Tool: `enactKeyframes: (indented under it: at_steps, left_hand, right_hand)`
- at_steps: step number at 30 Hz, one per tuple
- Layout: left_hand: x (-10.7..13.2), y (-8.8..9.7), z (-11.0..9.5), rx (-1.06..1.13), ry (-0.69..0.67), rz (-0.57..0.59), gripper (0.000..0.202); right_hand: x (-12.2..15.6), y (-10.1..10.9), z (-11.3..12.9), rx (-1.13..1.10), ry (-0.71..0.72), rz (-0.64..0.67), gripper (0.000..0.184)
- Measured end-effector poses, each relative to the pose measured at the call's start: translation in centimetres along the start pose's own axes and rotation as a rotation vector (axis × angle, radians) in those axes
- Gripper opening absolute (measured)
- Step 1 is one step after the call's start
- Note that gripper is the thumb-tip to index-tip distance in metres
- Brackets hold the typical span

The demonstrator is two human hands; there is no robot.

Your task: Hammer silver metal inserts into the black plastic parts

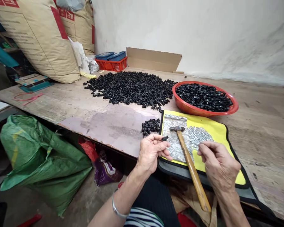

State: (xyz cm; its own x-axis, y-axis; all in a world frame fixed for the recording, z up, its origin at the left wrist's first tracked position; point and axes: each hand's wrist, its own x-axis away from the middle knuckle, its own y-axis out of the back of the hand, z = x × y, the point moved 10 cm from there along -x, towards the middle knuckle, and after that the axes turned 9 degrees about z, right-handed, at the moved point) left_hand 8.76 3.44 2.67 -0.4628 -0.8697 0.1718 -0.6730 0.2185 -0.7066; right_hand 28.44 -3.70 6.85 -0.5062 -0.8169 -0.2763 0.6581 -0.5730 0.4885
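My left hand (pixel 153 149) pinches a small black plastic part (pixel 165 138) between thumb and forefinger, above the left edge of a grey stone slab (pixel 174 146). My right hand (pixel 219 162) is closed in a pinch beside a heap of tiny silvery metal pieces (pixel 200 135); whatever its fingertips hold is hidden or too small to make out. Between the hands lies a hammer (pixel 190 164), its head on the slab and its wooden handle reaching past the table edge. Slab and metal pieces rest on a yellow mat (pixel 217 127) with black trim.
A small pile of black parts (pixel 150 126) sits left of the mat, with a much larger heap (pixel 132 88) behind. More fill a red basin (pixel 235 108). Large paper sacks (pixel 38 41) and a red crate (pixel 113 65) stand at the back left; a green sack (pixel 42 160) is below.
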Motion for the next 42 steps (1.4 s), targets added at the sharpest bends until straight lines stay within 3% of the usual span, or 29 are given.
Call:
enactKeyframes:
  at_steps: [3,6,17,22,30,36,42]
  left_hand:
    - [0.7,-0.1,0.7,-0.043,-0.002,-0.008,0.027]
    - [1.2,0.0,1.3,-0.021,-0.001,-0.014,0.029]
    - [1.8,0.1,2.2,0.023,-0.013,0.035,0.027]
    - [1.9,0.2,2.3,0.045,-0.014,0.035,0.028]
    - [1.9,0.1,2.7,0.045,-0.017,0.06,0.024]
    - [1.9,0.4,2.9,0.038,-0.012,0.087,0.024]
    - [2.3,0.9,2.6,-0.078,-0.034,0.072,0.025]
  right_hand:
    - [1.7,-2.8,3.9,-0.141,0.034,0.217,0.013]
    - [2.6,-4.6,5.6,-0.272,0.053,0.294,0.011]
    - [3.6,-6.3,2.6,-0.401,-0.202,0.205,0.015]
    - [3.8,-6.6,1.4,-0.483,-0.249,0.184,0.015]
    - [3.7,-7.6,1.1,-0.682,-0.428,0.274,0.02]
    - [3.8,-8.6,1.7,-0.673,-0.439,0.422,0.019]
    - [3.7,-8.2,2.1,-0.696,-0.459,0.384,0.019]
